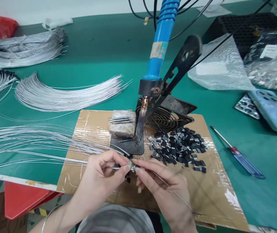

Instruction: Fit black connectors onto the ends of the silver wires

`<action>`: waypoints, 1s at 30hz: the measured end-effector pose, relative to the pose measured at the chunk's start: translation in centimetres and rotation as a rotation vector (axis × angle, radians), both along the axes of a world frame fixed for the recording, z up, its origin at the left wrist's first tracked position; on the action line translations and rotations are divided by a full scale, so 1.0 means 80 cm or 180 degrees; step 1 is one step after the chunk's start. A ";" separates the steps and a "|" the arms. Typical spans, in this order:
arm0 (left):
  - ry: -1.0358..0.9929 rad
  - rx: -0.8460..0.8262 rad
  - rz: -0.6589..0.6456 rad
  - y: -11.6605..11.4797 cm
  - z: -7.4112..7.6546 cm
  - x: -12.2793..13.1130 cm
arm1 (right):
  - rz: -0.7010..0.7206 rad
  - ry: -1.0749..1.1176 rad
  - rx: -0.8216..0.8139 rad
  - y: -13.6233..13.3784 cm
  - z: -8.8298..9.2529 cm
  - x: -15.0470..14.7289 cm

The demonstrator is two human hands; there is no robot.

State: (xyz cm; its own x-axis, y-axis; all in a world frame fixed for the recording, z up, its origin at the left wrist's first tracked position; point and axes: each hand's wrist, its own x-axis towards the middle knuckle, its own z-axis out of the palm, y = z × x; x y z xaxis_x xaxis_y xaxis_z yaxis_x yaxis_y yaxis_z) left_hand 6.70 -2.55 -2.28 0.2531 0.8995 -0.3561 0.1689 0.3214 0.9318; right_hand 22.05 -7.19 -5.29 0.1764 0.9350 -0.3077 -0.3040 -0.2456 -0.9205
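Observation:
My left hand (106, 173) is closed, thumb and forefinger pinching a small metal-ended connector (133, 168) low over the cardboard. Thumb and fingertips of my right hand (166, 186) meet at the same small piece from the other side; the fingers hide most of it. A thin pale wire (174, 191) runs across my right palm toward the wrist. Beside my left hand, long white wires (80, 147) reach in from the left, their ends partly covered by the fingers. Just beneath the fingertips lie a few black pieces (128, 178).
A blue-handled soldering iron (161, 42) points down in its stand, tip near a wrapped block (122, 124). A fan (165, 118) and black connectors (182, 145) lie behind my right hand on cardboard (213, 191). Farther right are a screwdriver (240, 155) and phone (272, 108).

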 end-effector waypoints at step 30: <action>0.0620 0.0054 0.0036 0.009 0.000 0.011 | -0.0112 -0.1835 0.0854 -0.015 -0.004 0.011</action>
